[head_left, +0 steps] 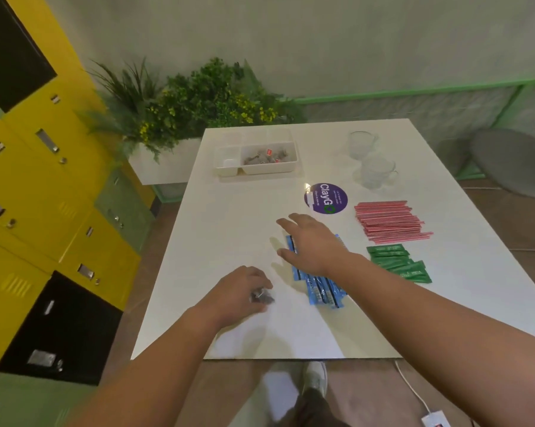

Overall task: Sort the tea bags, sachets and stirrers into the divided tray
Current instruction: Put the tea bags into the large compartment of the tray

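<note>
While the white table (pixel 229 229) fills most of the view, the divided tray (pixel 255 171) sits at its far end, well apart from both hands, with tea bags (pixel 264 156) already heaped in its largest compartment; the smaller compartments look pale and their contents are hard to make out. Red stirrers (pixel 391 221) lie stacked on the right, long axes running left to right, and green sachets (pixel 398 263) fan out just nearer the person. Blue sachets (pixel 318 285) lie in a row directly beneath the right hand (pixel 312 241), which hovers flat with fingers spread, holding nothing; much of that row is hidden under its palm and wrist. Judging by position, this hand is the nearer one for the blue pile. Smallest of all, a dark little bundle (pixel 262 297), probably tea bags, is pinched in the curled fingers of the left hand (pixel 238 291), low over the near table; the tray lies straight ahead of it, across the tabletop.
</note>
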The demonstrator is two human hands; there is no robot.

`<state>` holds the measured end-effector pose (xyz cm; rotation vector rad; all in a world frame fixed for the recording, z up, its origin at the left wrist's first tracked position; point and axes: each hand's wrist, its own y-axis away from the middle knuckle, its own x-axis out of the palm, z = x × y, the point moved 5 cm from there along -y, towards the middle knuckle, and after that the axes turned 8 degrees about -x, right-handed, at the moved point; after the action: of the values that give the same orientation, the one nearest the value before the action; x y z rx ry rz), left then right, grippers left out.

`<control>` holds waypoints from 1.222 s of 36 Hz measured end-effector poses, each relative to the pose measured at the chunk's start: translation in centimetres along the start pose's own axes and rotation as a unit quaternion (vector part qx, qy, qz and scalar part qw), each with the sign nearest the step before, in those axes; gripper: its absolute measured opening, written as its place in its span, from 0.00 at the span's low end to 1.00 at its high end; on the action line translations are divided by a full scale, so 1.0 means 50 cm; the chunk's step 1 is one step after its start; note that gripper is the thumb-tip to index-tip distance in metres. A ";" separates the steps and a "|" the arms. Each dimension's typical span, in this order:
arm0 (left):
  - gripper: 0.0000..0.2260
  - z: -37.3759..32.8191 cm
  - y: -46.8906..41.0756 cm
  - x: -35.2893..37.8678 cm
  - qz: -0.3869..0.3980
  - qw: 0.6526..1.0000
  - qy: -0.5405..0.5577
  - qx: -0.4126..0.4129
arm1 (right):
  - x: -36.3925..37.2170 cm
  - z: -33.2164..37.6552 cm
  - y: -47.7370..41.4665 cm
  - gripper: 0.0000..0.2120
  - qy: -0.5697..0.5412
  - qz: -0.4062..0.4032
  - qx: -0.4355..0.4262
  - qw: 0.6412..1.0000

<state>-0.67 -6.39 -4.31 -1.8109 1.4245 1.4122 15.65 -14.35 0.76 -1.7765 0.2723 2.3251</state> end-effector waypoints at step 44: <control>0.07 0.006 -0.705 -0.353 -0.210 0.952 0.154 -0.159 | -0.053 -0.429 -0.529 0.12 -0.416 -0.126 0.214 0.875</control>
<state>31.63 15.06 2.88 -2.4514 0.8867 1.2219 43.36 5.24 -2.84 -0.4869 0.3402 2.3421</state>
